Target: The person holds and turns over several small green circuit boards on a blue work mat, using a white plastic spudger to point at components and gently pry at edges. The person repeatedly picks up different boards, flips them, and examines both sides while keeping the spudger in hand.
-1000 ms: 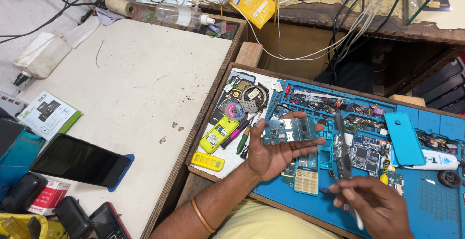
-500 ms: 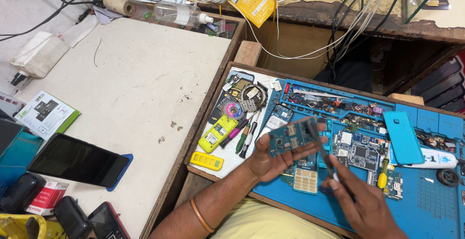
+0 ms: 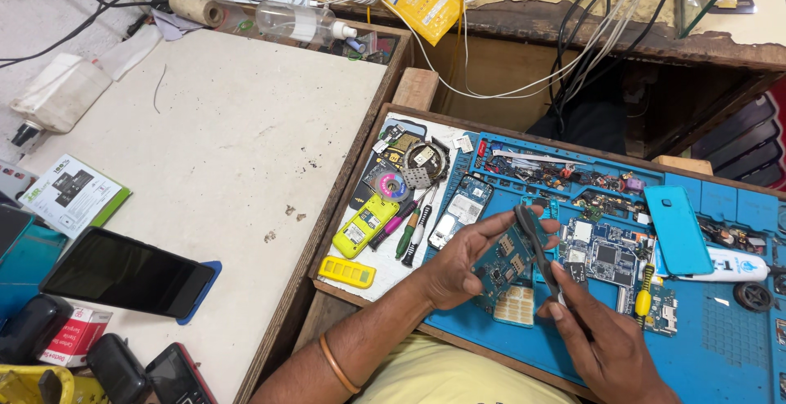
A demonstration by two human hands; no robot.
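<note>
My left hand point(image 3: 463, 258) holds a small blue-green circuit board point(image 3: 501, 260) tilted up over the blue work mat point(image 3: 712, 347). My right hand point(image 3: 602, 334) grips grey tweezers point(image 3: 536, 240), whose tips touch the top edge of that board. Another bare circuit board point(image 3: 602, 258) lies on the mat just right of the tweezers. A screwdriver with a yellow handle point(image 3: 644, 291) rests beside it.
A turquoise phone back cover point(image 3: 676, 227) and a white tube point(image 3: 725, 266) lie on the mat's right. A yellow phone body point(image 3: 366, 224), yellow battery point(image 3: 347, 271) and screwdrivers point(image 3: 412, 232) sit on the tray's white part. A black phone point(image 3: 127, 273) lies on the white table point(image 3: 229, 134).
My left hand has lifted and tilted the board toward me. My right hand has moved left and up, bringing the tweezers onto the board.
</note>
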